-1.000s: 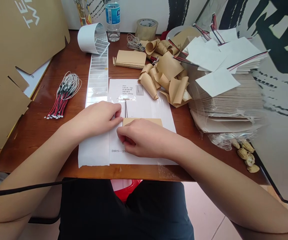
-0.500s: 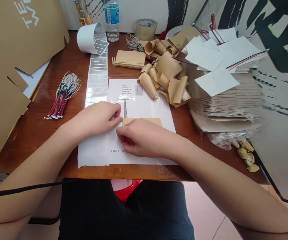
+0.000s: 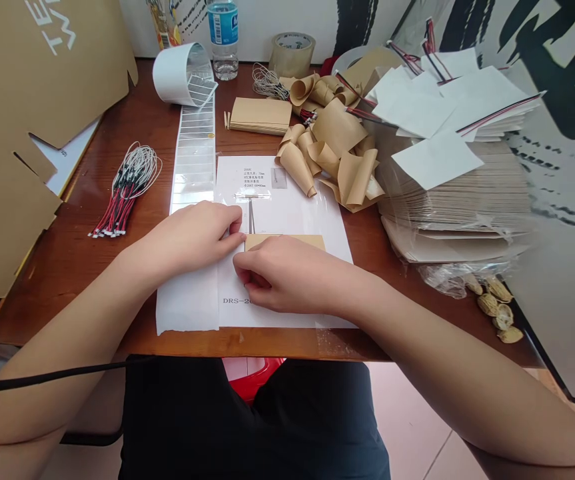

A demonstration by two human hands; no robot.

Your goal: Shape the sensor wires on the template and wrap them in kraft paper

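Tan card [image 3: 311,241] lies part-hidden by the right hand [image 3: 280,275].

Clock centred on printed sheet [image 3: 302,213]; hands [image 3: 287,273] block its middle and left edge. Curled brown papers [image 3: 340,127] at 1, bagged cardboard stack [image 3: 457,207] at 2, label roll [image 3: 170,75] at 11, wire bundle [image 3: 130,183] at 10. Right forearm [image 3: 417,333] closes 4. Narrow bare surface [image 3: 364,250] at 3, sheet to stack; wider at 9.

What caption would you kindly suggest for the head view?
Right hand over a brown sheet, left hand over a label strip.
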